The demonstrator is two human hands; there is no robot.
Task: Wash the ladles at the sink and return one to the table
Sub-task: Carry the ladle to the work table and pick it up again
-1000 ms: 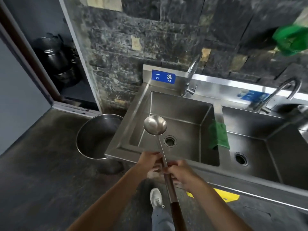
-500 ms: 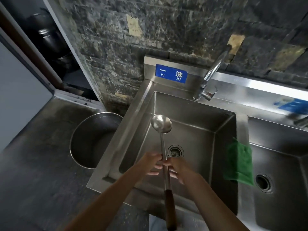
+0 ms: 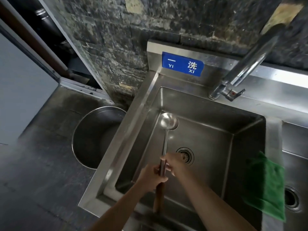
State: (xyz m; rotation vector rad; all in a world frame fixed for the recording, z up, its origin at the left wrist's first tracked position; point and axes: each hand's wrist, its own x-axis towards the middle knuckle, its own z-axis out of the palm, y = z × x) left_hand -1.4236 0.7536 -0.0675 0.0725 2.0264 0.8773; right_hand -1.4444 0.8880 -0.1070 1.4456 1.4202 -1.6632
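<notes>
Change since the earlier frames: the ladle [image 3: 168,123] has gone further over the left basin, its bowl now near the back-left corner; both hands have slid together on the shaft, and the view has closed in on the sink [image 3: 130,130].

Head view, items:
- Ladle: steel bowl facing up, long shaft running toward the viewer, dark wooden grip at the near end, held above the basin floor, left of the drain [image 3: 185,155].
- Left hand [image 3: 150,176]: fingers curled round the shaft where metal meets wood.
- Right hand [image 3: 175,164]: fingers wrapped on the shaft just ahead of the left hand, the two touching.
- Faucet [image 3: 246,64]: mounted on the back ledge, spout rising to the upper right.
- Blue sign [image 3: 183,65]: on the splashback, white characters "YI XI".
- Green cloth [image 3: 265,185]: draped over the divider between the two basins.
- Steel pot [image 3: 93,135]: on the floor, beside the sink's left edge.
</notes>
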